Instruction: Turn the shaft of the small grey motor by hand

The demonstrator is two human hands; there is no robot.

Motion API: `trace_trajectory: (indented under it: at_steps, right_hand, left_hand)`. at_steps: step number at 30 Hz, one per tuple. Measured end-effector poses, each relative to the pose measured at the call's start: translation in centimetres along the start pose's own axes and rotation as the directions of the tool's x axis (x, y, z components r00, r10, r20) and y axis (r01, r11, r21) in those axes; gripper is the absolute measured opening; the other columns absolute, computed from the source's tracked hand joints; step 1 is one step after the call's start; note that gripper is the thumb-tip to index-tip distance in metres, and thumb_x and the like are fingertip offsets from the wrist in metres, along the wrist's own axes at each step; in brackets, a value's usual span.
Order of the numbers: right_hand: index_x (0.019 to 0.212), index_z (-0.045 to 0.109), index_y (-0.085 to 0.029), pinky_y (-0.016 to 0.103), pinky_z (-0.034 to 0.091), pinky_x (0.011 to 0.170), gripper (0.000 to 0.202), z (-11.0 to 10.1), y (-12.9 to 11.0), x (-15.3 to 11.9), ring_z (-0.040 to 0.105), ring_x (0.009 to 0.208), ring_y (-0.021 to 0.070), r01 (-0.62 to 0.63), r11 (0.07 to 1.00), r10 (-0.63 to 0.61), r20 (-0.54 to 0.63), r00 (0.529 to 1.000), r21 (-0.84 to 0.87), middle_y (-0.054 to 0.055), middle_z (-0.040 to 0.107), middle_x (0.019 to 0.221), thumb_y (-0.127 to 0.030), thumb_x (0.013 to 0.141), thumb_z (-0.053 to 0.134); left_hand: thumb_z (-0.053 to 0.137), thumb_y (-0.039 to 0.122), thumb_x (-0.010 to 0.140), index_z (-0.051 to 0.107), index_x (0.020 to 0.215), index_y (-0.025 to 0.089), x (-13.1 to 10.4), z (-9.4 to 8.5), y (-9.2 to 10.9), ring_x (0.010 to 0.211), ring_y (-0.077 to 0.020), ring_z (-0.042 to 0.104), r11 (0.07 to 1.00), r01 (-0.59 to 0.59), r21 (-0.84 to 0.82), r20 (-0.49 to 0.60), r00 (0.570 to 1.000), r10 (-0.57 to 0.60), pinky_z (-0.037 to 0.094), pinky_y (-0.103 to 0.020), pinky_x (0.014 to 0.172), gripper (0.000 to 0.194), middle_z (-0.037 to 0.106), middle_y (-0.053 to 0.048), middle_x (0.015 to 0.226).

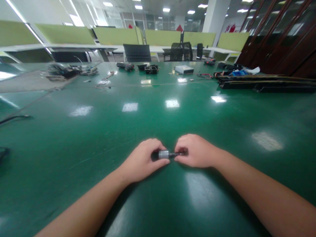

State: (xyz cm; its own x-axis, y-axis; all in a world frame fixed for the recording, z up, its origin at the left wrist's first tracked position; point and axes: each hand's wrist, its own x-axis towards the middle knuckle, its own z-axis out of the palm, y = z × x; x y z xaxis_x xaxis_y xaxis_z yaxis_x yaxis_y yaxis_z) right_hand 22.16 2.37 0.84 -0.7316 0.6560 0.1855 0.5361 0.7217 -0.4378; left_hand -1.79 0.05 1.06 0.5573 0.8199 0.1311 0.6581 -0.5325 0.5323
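A small silver-and-black cylinder with a thin dark shaft (163, 154) lies sideways just above or on the green tabletop; its exact kind does not show. Around its thicker silver end my left hand (144, 158) is closed, thumb below and fingers above. My right hand (194, 151) pinches the thin dark end between thumb and curled fingers. Both hands are close together, a short gap between their fingertips. The left end of the piece is partly hidden in my left palm, and its right tip disappears behind my right fingers.
Along the far edge of the green table (153, 121) lie a tangled pile of parts (70, 70), black tools (125, 66), black boxes (151, 68) and a white box (184, 69). Long black bars (266, 84) lie at right. A black cable (14, 118) enters from the left.
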Motion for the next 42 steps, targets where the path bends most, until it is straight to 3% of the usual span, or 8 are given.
trace_trajectory:
  at_steps: [13, 22, 28, 36, 42]
  right_hand:
    - [0.079, 0.071, -0.017, 0.025, 0.042, 0.065, 0.007, -1.1, 0.8, -0.6, 0.060, 0.070, 0.0130, -0.050, 0.997, 0.046, 0.064, 0.997, 0.057, 0.001, 0.069, 0.076, -0.023, 0.075, 0.073]
    - [0.076, 0.073, -0.017, 0.023, 0.042, 0.056, 0.007, -2.8, 2.0, -1.2, 0.060, 0.061, 0.0120, -0.255, 0.958, 0.226, 0.199, 0.953, 0.130, -0.001, 0.068, 0.067, -0.024, 0.074, 0.074]
    - [0.079, 0.074, -0.018, 0.022, 0.041, 0.057, 0.009, -2.1, 1.9, -1.0, 0.059, 0.062, 0.0115, -0.209, 0.962, 0.178, 0.175, 0.968, 0.178, -0.001, 0.067, 0.069, -0.025, 0.075, 0.075]
    - [0.091, 0.075, -0.018, 0.025, 0.042, 0.070, 0.013, 0.4, -0.3, 0.5, 0.061, 0.077, 0.0139, -0.032, 0.991, 0.030, 0.019, 0.999, 0.127, 0.003, 0.070, 0.085, -0.029, 0.084, 0.073]
    - [0.093, 0.073, -0.018, 0.022, 0.042, 0.063, 0.018, 1.2, -0.9, 0.6, 0.060, 0.068, 0.0108, -0.125, 0.959, 0.135, -0.022, 0.991, 0.255, 0.000, 0.070, 0.082, -0.015, 0.076, 0.072]
  left_hand:
    - [0.069, 0.043, 0.086, 0.063, 0.094, 0.020, -0.2, 0.1, -0.1, 0.087, -0.0207, 0.060, 1.000, 0.000, -0.011, 0.005, 1.000, 0.000, 0.045, -0.034, 0.080, 0.025, 0.065, -0.002, 0.093]
    - [0.068, 0.045, 0.087, 0.063, 0.094, 0.021, -0.6, -0.1, -0.6, 0.086, -0.0206, 0.060, 1.000, -0.003, -0.011, 0.007, 1.000, 0.003, 0.045, -0.034, 0.080, 0.025, 0.065, -0.002, 0.093]
    - [0.067, 0.046, 0.087, 0.063, 0.093, 0.021, -0.4, 0.0, -0.5, 0.085, -0.0210, 0.060, 1.000, 0.001, -0.018, 0.006, 1.000, -0.001, 0.045, -0.034, 0.079, 0.026, 0.065, -0.002, 0.092]
    - [0.074, 0.039, 0.081, 0.064, 0.093, 0.021, 0.1, 0.2, -0.3, 0.085, -0.0211, 0.061, 1.000, -0.012, -0.005, -0.018, 1.000, 0.012, 0.045, -0.034, 0.078, 0.023, 0.067, -0.002, 0.091]
    - [0.074, 0.040, 0.080, 0.066, 0.099, 0.021, 0.0, 0.2, -0.4, 0.087, -0.0215, 0.061, 1.000, 0.006, -0.024, -0.026, 1.000, -0.007, 0.047, -0.034, 0.078, 0.028, 0.067, -0.003, 0.094]
